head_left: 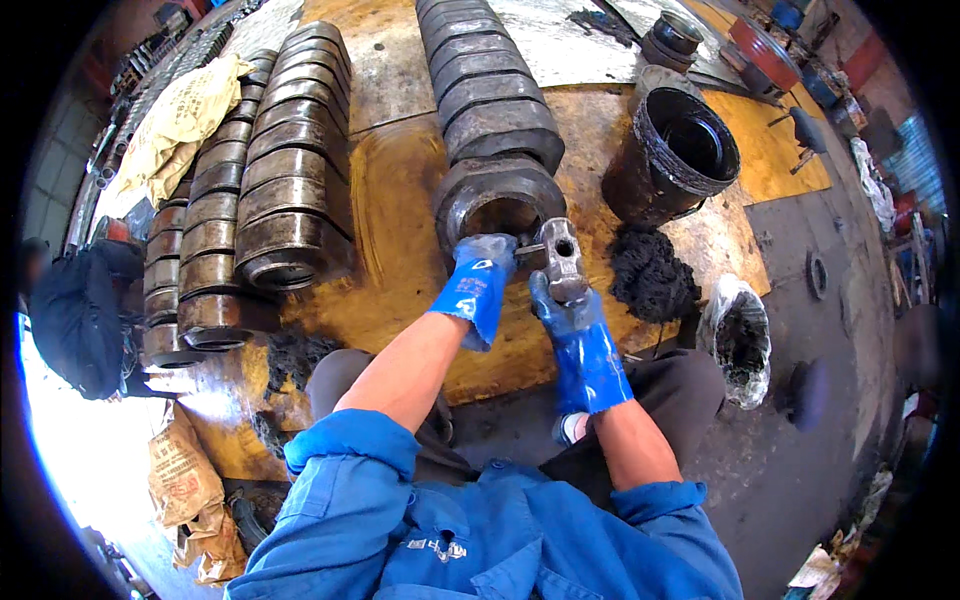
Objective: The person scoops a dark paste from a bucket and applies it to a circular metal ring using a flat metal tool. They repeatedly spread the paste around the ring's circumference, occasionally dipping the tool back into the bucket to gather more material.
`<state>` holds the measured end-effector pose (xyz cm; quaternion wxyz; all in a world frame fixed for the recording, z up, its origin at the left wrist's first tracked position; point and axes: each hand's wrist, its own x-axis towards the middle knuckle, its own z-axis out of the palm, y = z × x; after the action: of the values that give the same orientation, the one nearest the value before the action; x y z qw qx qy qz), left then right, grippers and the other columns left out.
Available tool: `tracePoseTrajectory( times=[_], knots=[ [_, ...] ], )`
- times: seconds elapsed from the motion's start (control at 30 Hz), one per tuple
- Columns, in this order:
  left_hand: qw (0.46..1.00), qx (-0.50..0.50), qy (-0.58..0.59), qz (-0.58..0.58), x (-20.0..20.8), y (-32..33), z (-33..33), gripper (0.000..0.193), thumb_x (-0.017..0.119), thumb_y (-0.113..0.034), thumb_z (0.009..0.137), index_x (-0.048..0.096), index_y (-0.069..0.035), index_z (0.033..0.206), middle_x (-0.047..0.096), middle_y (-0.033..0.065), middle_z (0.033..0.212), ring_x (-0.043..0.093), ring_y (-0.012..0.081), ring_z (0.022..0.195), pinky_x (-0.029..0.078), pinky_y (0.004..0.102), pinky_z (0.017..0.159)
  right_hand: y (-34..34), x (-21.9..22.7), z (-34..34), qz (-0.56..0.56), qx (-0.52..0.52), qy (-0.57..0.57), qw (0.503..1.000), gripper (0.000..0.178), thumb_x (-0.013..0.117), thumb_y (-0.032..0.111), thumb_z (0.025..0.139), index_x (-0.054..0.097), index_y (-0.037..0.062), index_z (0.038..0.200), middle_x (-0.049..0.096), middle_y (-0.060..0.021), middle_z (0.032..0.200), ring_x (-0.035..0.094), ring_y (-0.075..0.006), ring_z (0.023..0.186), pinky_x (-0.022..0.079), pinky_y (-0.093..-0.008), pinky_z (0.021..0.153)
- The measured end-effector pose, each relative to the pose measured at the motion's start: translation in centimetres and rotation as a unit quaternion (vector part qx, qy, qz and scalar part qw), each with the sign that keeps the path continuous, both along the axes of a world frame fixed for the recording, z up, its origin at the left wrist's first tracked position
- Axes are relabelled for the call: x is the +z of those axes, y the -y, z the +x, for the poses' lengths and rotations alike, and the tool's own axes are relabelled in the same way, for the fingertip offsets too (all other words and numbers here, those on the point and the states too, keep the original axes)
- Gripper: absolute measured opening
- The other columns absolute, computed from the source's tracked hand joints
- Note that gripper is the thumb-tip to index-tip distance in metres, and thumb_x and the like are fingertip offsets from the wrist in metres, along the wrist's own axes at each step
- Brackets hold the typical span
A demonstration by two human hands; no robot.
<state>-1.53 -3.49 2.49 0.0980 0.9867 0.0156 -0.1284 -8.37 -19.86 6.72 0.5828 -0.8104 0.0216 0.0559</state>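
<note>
In front of me, a thick dark metal ring (455,205) stands on edge at the near end of a long row of similar rings (490,90). My left hand (478,285), in a blue rubber glove, is closed at the ring's lower front edge. From its fingers a thin metal rod (530,249) sticks out to the right, toward the hammer. My right hand (578,345), gloved alike, grips a hammer whose worn steel head (567,268) is beside the ring's lower right. The hammer's handle is mostly hidden. Whether rod and hammer touch I cannot tell.
More rows of rings (290,180) lie to the left, partly under a pale sack (175,125). At right stand a tar-coated bucket (635,165), a black fibrous heap (655,280) and a plastic bag (722,305) with dark contents. Brown sacks (185,470) lie lower left.
</note>
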Motion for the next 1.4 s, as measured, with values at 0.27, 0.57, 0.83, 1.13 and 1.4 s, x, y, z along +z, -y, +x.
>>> tracePoseTrajectory(
  times=[0.27, 0.57, 0.83, 1.13, 1.4],
  knots=[
    [1.0, 0.003, 0.02, -0.007, -0.3, -0.4, -0.6, 0.025, 0.059, -0.027, 0.086, 0.071, -0.015, 0.104, 0.07, 0.0121, 0.107, 0.067, 0.0303, 0.101, 0.053, 0.0443, 0.086, -0.5, -2.4, 1.8, 0.166, 0.003, -0.117, 0.979, 0.009, 0.072, 0.014, 0.085, 0.066, 0.0088, 0.089, 0.063, -0.0009, 0.068, 0.054, -0.0099, 0.055, 0.044, -0.0276, 0.049],
    [1.0, 0.002, 0.0, -0.005, -0.1, 0.0, 0.2, 0.027, 0.054, -0.024, 0.089, 0.071, -0.018, 0.109, 0.07, 0.0098, 0.11, 0.067, 0.0289, 0.104, 0.053, 0.0466, 0.086, 0.2, -3.3, 1.5, 0.06, 0.074, -0.177, 0.98, 0.015, 0.071, 0.019, 0.086, 0.063, 0.0075, 0.081, 0.056, -0.0001, 0.063, 0.053, -0.0121, 0.054, 0.04, -0.0298, 0.048],
    [1.0, -0.009, -0.013, 0.0, -0.2, 1.1, 0.1, 0.027, 0.055, -0.024, 0.089, 0.071, -0.019, 0.11, 0.07, 0.0095, 0.112, 0.067, 0.0284, 0.104, 0.053, 0.0448, 0.086, 0.4, -9.4, 2.3, 0.079, -0.02, 0.057, 0.995, 0.021, 0.069, 0.023, 0.087, 0.066, 0.0024, 0.087, 0.062, -0.0031, 0.065, 0.059, -0.0116, 0.061, 0.047, -0.0305, 0.055],
    [1.0, -0.017, -0.023, 0.005, -0.6, 0.0, 0.0, 0.027, 0.054, -0.025, 0.09, 0.071, -0.018, 0.11, 0.069, 0.0108, 0.112, 0.066, 0.0297, 0.105, 0.052, 0.0466, 0.089, -0.3, 0.3, 1.1, -0.043, 0.012, 0.095, 0.994, 0.022, 0.068, 0.022, 0.089, 0.07, 0.0013, 0.095, 0.07, -0.0075, 0.076, 0.065, -0.0156, 0.071, 0.051, -0.0311, 0.063],
    [1.0, 0.002, -0.012, 0.017, 0.2, 0.5, -0.2, 0.026, 0.053, -0.027, 0.09, 0.072, -0.018, 0.107, 0.07, 0.0092, 0.11, 0.067, 0.031, 0.102, 0.053, 0.0459, 0.087, 0.4, -4.9, 1.3, -0.078, 0.079, -0.047, 0.993, 0.025, 0.061, 0.027, 0.09, 0.069, 0.0053, 0.1, 0.071, -0.0176, 0.083, 0.07, -0.029, 0.076, 0.052, -0.0373, 0.064]
  ],
)
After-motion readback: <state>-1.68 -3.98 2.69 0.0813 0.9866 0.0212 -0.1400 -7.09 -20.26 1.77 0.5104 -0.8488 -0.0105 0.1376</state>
